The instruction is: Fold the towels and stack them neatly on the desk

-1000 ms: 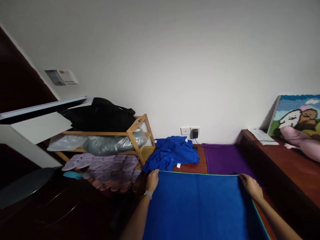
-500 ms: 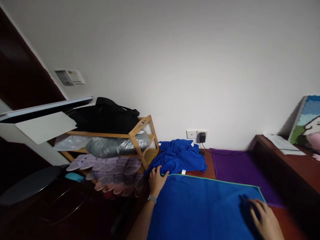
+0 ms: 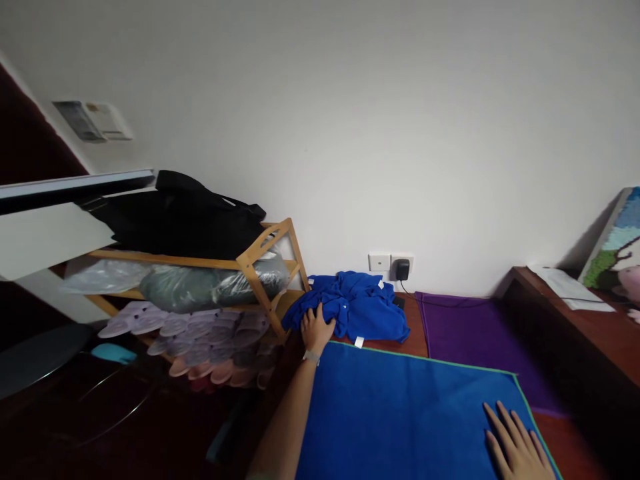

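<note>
White wall (image 3: 330,147), slatted wooden rack (image 3: 258,288)

Worktop (image 3: 417,333): wood-look, smooth, low sheen
Sheet (image 3: 400,407): matt cloth, smooth, faintly creased, thin stitched edging
Heap (image 3: 373,313), worktop's far left corner: matt cloth, soft, rumpled
Purple cloth (image 3: 475,347), worktop's far edge: matt, smooth
Ledge (image 3: 600,327): wood-look, smooth
Paper (image 3: 570,288), ledge's left edge: matt, smooth
Picture (image 3: 617,233), ledge's far edge: rough, tufted, yarn-like
Rack (image 3: 258,293): pale wood, smooth
Bag (image 3: 185,223), rack's top: black fabric, matt
Wrap (image 3: 180,288), rack's middle: clear plastic, glossy, crinkled
Slippers (image 3: 215,327): translucent plastic, smooth, slightly glossy
Socket (image 3: 379,262): white plastic, smooth
Plug (image 3: 402,269): black plastic
Wall (image 3: 325,133): smooth, matt
</note>
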The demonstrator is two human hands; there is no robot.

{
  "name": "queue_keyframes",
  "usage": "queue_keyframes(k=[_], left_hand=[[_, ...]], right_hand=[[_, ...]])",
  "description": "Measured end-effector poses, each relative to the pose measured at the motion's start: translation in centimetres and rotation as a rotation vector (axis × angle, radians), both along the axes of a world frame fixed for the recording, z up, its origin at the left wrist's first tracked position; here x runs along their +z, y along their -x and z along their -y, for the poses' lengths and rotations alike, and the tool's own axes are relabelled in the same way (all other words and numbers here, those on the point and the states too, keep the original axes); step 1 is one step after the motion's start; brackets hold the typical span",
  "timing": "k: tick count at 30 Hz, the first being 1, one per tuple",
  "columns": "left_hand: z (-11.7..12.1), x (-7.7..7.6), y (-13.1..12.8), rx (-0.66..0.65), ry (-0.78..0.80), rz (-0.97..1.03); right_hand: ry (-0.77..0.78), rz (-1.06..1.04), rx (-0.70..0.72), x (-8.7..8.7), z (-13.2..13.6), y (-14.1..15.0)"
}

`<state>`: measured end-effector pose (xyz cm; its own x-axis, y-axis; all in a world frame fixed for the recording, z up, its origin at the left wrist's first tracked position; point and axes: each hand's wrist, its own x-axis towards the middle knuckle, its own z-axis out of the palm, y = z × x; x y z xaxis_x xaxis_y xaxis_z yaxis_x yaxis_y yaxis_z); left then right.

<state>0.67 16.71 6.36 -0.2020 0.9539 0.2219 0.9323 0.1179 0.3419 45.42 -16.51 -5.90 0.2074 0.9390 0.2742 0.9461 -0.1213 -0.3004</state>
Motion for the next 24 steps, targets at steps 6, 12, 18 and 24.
queue_keyframes(k=[6,12,18,24], left_hand=[[10.8,-3.7,1.0,-0.502,-0.196,-0.108],[12.2,-6.5,1.5,-0.498,0.004,-0.225],[12.0,-6.9,3.8,-0.454,0.016,-0.252],[11.8,-6.1,3.8,-0.440,-0.035,-0.274]], right_hand=[[0.011,0.070,-0.033,2.9,-3.5,5.5],[0.216,0.040,0.232,7.0,-11.1,14.8],[0.262,0.067,0.127,5.0,-11.1,9.2],[0.312,0.144,-0.074,3.0,-8.5,-0.4]])
